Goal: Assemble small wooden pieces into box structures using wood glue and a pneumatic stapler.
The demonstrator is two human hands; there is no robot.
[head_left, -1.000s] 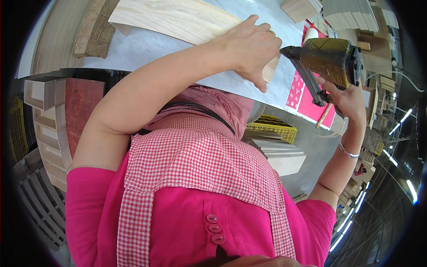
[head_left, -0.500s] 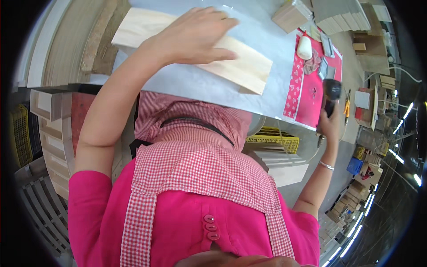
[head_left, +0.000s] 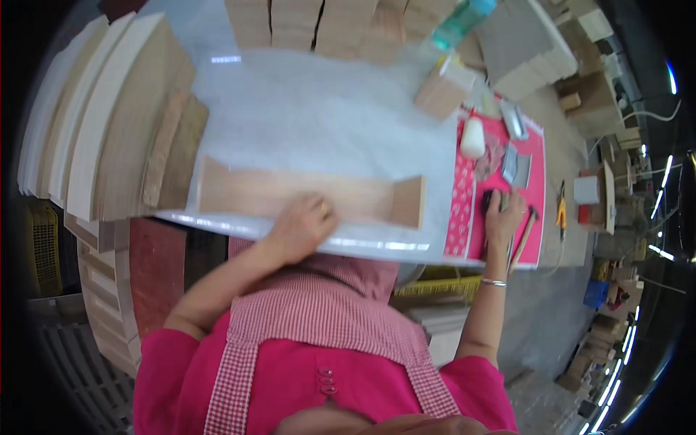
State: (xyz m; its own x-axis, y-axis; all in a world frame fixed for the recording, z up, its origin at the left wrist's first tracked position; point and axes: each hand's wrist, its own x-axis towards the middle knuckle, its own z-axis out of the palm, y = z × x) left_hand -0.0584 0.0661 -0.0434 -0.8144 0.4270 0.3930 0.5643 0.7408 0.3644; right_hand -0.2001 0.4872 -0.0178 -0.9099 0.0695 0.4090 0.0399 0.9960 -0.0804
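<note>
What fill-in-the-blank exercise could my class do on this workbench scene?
The long piece at the left hand is made of ____.
A silver bracelet circles the ____ wrist.
Beside the hammer, the right hand is over a sheet coloured ____.

Missing words: wood; right; pink.

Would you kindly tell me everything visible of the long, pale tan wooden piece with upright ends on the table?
The long, pale tan wooden piece is a narrow board with a short upright panel at each end, apparently bare wood. It lies flat, open side up, on the pale bluish-white tabletop, lengthwise near the person's edge. The left hand overlaps its near side around the middle, fingers seemingly resting on it; blur hides finer detail.
</note>
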